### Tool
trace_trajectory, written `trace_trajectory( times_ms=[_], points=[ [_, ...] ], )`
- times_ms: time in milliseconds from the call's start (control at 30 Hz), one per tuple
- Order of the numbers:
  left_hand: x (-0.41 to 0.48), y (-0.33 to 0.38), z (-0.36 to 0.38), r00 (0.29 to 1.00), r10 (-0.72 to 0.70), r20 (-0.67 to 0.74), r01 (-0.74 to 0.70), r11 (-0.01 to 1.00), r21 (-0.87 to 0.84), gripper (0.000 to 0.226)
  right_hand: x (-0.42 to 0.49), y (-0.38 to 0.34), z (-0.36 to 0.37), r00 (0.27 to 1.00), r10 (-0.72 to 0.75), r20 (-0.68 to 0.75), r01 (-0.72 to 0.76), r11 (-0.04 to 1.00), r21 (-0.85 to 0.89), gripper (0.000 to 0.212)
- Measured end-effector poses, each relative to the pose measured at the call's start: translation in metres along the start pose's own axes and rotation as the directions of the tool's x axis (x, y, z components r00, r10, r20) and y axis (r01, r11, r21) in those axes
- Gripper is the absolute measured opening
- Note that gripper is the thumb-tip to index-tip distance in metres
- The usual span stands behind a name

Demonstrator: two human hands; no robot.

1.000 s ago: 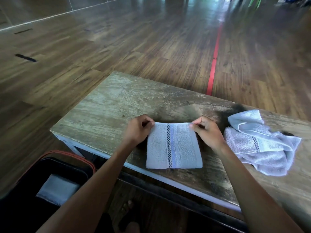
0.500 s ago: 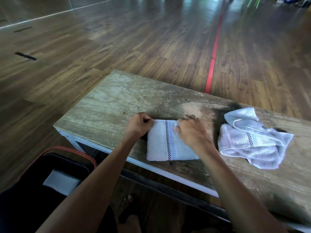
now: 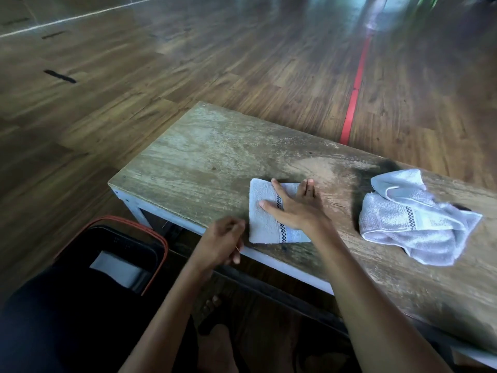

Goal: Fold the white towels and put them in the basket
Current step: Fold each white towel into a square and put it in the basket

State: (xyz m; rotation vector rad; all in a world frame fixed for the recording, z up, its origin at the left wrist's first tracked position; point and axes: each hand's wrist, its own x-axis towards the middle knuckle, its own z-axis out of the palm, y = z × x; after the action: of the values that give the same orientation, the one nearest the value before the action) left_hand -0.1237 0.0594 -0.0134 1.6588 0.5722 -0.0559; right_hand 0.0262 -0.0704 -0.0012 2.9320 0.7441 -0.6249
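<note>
White folded towel [image 3: 265,224] lies near the table [image 3: 204,157] edge, pressed under the flat, spread-fingered right hand [image 3: 295,208]; the left hand [image 3: 222,242], loosely curled and empty, sits beside it. Lifting carelessly could undo the fold. Three towels: this, one crumpled [image 3: 411,216], one in the basket [image 3: 121,267].

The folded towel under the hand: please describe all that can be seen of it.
The folded towel is white terry cloth with a black-and-white checked stripe. It lies flat as a small rectangle near the front edge of the wooden table. The right hand presses on it, fingers spread. The left hand is at its lower left corner.
</note>
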Motion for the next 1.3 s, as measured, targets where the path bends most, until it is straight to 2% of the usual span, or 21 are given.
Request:
trace_trajectory(
  times_ms=[100, 233, 400, 533, 600, 767, 900, 1033, 1200, 1233, 1300],
  points=[
    [-0.018, -0.017, 0.012, 0.988, -0.061, 0.141, 0.097, 0.959, -0.268, 0.023, 0.0, -0.002, 0.003, 0.999, 0.012, -0.034, -0.013, 1.0, -0.026, 0.082],
    [-0.019, -0.029, 0.018, 0.982, -0.008, 0.191, 0.09, 0.901, -0.425, 0.033, -0.002, 0.0, 0.008, 0.997, 0.016, -0.074, -0.017, 1.0, -0.015, 0.082],
    [-0.016, -0.024, 0.025, 0.968, 0.073, 0.241, 0.041, 0.899, -0.437, 0.031, 0.0, -0.002, 0.015, 0.991, 0.031, -0.134, -0.032, 0.999, -0.003, 0.082],
    [-0.013, -0.024, 0.026, 0.969, 0.059, 0.241, 0.003, 0.969, -0.248, 0.032, 0.0, -0.002, 0.016, 0.989, 0.023, -0.145, -0.022, 1.0, 0.007, 0.081],
    [-0.013, -0.028, 0.029, 0.974, 0.069, 0.216, -0.027, 0.981, -0.19, 0.029, 0.001, -0.002, 0.017, 0.988, 0.023, -0.153, -0.022, 1.0, 0.004, 0.082],
    [-0.014, -0.036, 0.037, 0.988, 0.109, 0.11, -0.076, 0.96, -0.269, 0.013, 0.002, -0.001, 0.019, 0.984, 0.03, -0.178, -0.027, 1.0, 0.016, 0.082],
    [-0.015, -0.039, 0.04, 0.985, 0.164, 0.047, -0.153, 0.971, -0.183, 0.023, 0.002, -0.002, 0.021, 0.979, 0.043, -0.199, -0.038, 0.999, 0.029, 0.078],
    [-0.014, -0.04, 0.042, 0.979, 0.203, 0.008, -0.199, 0.965, -0.173, 0.027, 0.0, -0.004, 0.021, 0.974, 0.053, -0.221, -0.044, 0.998, 0.044, 0.076],
    [-0.019, -0.042, 0.036, 0.967, 0.202, -0.154, -0.241, 0.922, -0.304, 0.033, 0.001, -0.003, 0.022, 0.973, 0.064, -0.223, -0.058, 0.998, 0.035, 0.076],
    [-0.019, -0.04, 0.032, 0.955, 0.219, -0.201, -0.271, 0.919, -0.286, 0.035, 0.002, -0.004, 0.021, 0.976, 0.067, -0.205, -0.059, 0.997, 0.049, 0.076],
    [-0.017, -0.032, 0.026, 0.892, 0.333, -0.306, -0.383, 0.916, -0.121, 0.03, 0.001, -0.002, 0.014, 0.989, 0.058, -0.139, -0.039, 0.991, 0.131, 0.074]
  ],
)
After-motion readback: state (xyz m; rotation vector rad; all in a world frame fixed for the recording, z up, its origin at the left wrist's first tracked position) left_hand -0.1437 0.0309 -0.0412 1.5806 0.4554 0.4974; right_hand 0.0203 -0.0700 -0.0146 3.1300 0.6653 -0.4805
